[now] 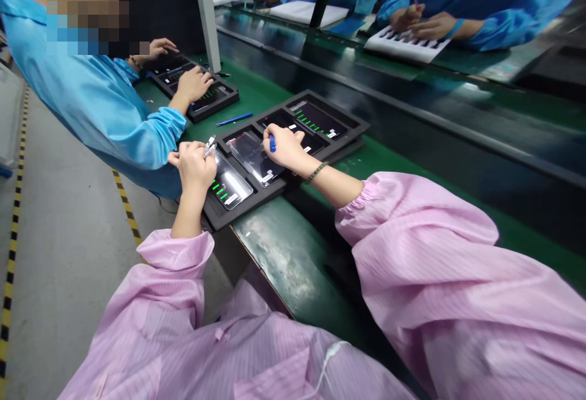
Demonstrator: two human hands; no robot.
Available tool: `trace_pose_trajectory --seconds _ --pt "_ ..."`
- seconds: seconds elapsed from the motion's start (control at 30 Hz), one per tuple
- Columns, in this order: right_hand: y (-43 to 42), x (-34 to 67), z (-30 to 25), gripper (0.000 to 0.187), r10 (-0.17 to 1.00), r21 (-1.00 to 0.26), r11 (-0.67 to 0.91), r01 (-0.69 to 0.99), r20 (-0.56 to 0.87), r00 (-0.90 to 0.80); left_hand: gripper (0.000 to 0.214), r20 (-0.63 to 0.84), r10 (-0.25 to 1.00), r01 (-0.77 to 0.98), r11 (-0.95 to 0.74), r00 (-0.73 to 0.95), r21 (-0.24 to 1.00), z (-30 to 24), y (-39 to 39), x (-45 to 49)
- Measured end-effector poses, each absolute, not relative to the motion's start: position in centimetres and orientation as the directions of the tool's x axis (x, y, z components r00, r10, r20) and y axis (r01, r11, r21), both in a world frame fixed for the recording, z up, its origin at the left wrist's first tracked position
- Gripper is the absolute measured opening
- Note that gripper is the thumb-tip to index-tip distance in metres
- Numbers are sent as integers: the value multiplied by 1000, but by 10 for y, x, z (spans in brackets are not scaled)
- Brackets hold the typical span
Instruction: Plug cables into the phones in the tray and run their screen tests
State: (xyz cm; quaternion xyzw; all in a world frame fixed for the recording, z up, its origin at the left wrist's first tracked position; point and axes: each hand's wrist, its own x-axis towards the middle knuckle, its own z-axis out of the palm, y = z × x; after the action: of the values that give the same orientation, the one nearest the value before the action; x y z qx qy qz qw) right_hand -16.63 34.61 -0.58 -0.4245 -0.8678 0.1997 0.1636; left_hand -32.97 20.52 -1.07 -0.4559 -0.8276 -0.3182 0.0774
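Note:
A black foam tray point(286, 189) holds several smartphones in its slots, some with lit screens showing green bars. My left hand point(196, 165) is closed at the tray's left end, beside the nearest phone point(231, 185). Small white and silver pieces that look like cable plugs point(209, 145) stick out between its fingers. Over the middle of the tray, my right hand point(288, 148) is closed around a blue pen point(273, 143). Under and beside that hand lie a phone with a clear film point(249, 154) and a dark-screened phone point(314, 141). Farther off is another lit phone point(320, 120).
A loose blue pen point(234, 120) lies on the green bench point(293, 259) behind the tray. To the left, a co-worker in a blue sleeve point(137, 137) handles a second tray of phones point(206, 110). Across the bench, other people work over white trays point(407, 44). A pale post point(207, 15) stands behind.

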Motion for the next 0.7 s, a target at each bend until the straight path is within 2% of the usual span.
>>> trace_pose_trajectory --seconds 0.27,0.4,0.53,0.6,0.67,0.7 --pt "330 -166 8 7 813 -495 534 686 75 -578 26 431 701 809 379 -568 450 -11 205 -334" --pt "324 -133 37 14 813 -485 545 684 107 -573 22 430 708 815 376 -560 442 -9 207 -333" --pt "308 -32 81 21 761 -419 635 648 200 -617 15 445 673 797 403 -591 450 -6 206 -337" --pt "284 41 100 19 822 -416 565 713 214 -527 21 449 657 788 416 -606 455 -2 205 -339" --pt "241 114 110 5 872 -482 488 728 228 -434 30 445 667 791 400 -598 462 4 204 -337" --pt "215 148 111 15 906 -527 423 737 235 -352 32 433 696 803 370 -572 468 9 202 -334"
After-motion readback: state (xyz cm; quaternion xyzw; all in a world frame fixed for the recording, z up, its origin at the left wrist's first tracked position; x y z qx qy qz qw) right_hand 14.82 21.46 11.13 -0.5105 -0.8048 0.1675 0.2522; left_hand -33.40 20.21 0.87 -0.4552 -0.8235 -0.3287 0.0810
